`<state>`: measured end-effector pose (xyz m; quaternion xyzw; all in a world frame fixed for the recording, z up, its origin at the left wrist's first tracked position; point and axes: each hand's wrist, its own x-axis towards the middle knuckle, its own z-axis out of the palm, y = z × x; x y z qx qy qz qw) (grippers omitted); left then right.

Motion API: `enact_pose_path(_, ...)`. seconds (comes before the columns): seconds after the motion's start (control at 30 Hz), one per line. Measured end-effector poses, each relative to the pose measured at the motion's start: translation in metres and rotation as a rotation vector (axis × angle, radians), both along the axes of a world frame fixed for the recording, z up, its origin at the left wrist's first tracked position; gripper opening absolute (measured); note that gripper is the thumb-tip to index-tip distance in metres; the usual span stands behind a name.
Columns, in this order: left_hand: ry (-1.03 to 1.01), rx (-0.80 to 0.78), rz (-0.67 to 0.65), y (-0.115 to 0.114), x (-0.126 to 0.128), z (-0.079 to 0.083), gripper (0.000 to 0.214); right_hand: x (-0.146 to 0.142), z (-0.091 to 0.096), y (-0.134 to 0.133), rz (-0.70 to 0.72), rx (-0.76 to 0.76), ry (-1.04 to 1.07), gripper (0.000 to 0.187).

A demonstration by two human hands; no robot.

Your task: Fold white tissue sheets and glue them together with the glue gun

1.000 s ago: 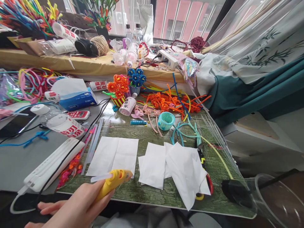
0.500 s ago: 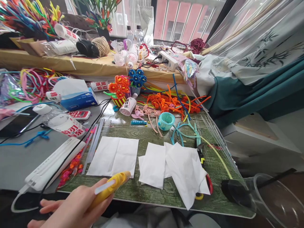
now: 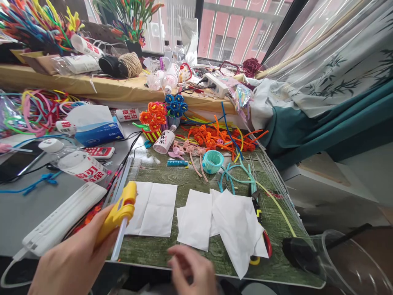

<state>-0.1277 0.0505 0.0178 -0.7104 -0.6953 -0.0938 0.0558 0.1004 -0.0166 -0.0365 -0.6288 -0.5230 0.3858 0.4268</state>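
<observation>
Single head-worn camera, above near edge of bench, facing forward and down; turquoise cup close to middle of view, at mid range; left hand and right hand much nearer to lens than cup, both cut by lower border; wide angle, reaching window far beyond cup and teal curtain right of cup

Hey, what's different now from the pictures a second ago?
The left hand moved left and turned the yellow glue gun, which pointed right, to point away from the person. The right hand came into view at the bottom. Nothing was let go. The white papers and teal cup stayed put.
</observation>
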Motion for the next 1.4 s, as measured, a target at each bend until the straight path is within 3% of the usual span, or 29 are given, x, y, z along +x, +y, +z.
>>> enact_pose_path(0.03,0.066,0.025,0.034,0.004,0.0,0.002,0.042,0.012,-0.001,0.0,-0.137,0.032,-0.172,0.034)
enact_pose_path(0.1,0.146,0.076,0.053,0.013,0.005,0.006,0.046,0.032,-0.004,0.001,-0.28,0.082,-0.464,0.042)
enact_pose_path(0.23,0.195,0.087,-0.044,0.037,0.023,0.014,0.052,0.052,-0.014,0.01,-0.324,0.082,-0.745,0.055)
enact_pose_path(0.43,0.288,-0.072,0.016,0.07,0.052,0.002,0.05,0.054,-0.017,0.026,-0.298,0.0,-0.848,0.06)
enact_pose_path(0.6,0.269,-0.126,0.033,0.087,0.057,-0.021,0.051,0.056,-0.009,0.034,-0.261,-0.08,-0.764,0.035)
enact_pose_path(0.7,0.262,-0.142,0.037,0.093,0.053,-0.025,0.051,0.058,-0.007,0.035,-0.251,-0.097,-0.737,0.028)
enact_pose_path(0.8,0.27,-0.125,0.044,0.088,0.056,-0.019,0.05,0.059,-0.006,0.034,-0.305,-0.077,-0.755,0.029)
enact_pose_path(0.9,0.239,-0.069,0.02,0.068,0.081,-0.011,0.049,0.06,-0.006,0.034,-0.326,-0.063,-0.745,0.032)
enact_pose_path(0.93,0.15,-0.045,-0.032,0.059,0.095,-0.01,0.045,0.061,-0.006,0.035,-0.315,-0.07,-0.719,0.031)
enact_pose_path(1.0,-0.161,-0.119,-0.288,0.04,0.126,-0.013,0.034,0.063,-0.007,0.036,-0.292,-0.101,-0.652,0.028)
enact_pose_path(1.07,-0.236,-0.195,-0.403,0.024,0.156,-0.022,0.023,0.065,-0.006,0.037,-0.277,-0.134,-0.6,0.024)
enact_pose_path(1.2,-0.302,-0.248,-0.387,0.012,0.191,-0.041,0.019,0.069,-0.003,0.037,-0.26,-0.146,-0.519,0.023)
enact_pose_path(1.4,-0.471,-0.296,-0.328,0.017,0.189,-0.048,0.025,0.071,-0.001,0.036,-0.306,-0.134,-0.368,0.023)
